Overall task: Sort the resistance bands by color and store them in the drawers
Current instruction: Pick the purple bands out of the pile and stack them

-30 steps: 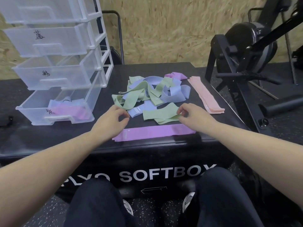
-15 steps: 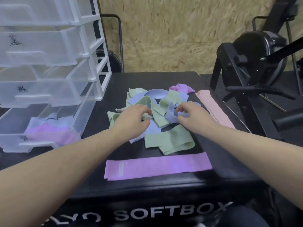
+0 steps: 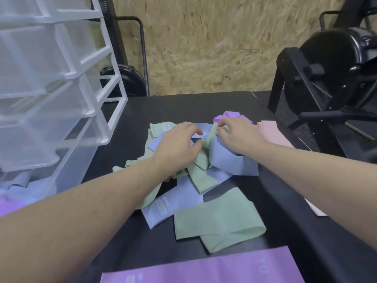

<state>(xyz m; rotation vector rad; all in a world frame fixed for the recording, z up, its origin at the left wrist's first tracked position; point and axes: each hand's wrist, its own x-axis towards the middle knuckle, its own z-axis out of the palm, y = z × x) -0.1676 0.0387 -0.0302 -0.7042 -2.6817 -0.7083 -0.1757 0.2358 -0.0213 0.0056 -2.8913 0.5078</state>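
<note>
A tangled pile of resistance bands (image 3: 195,176), green and pale blue, is lying in the middle of a black desk (image 3: 130,246). A purple band (image 3: 230,116) is bunched at the far edge of the pile. It is being touched by the right hand (image 3: 237,132), whose fingers are curled down onto it; whether it is actually being pinched cannot be told. The left hand (image 3: 177,142) is being held over the pile with fingers bent, its fingertips meeting a pale blue band (image 3: 201,129) at the top of the heap. A looped blue band (image 3: 232,162) is standing partly upright under the right wrist. A folded green band (image 3: 218,223) is lying flat, apart from the pile on the near side. A flat purple band (image 3: 204,268) is stretched along the near edge of the desk. A stack of pink bands (image 3: 273,133) is laid out to the right of the pile, partly hidden by the right forearm.

To the left, a clear plastic drawer unit (image 3: 61,78) with a white frame is standing on the desk, its drawers pulled out. Blue and purple bands (image 3: 18,193) are showing blurrily through the bottom drawer. Black exercise equipment (image 3: 330,78) is standing to the right, before a chipboard wall (image 3: 204,48).
</note>
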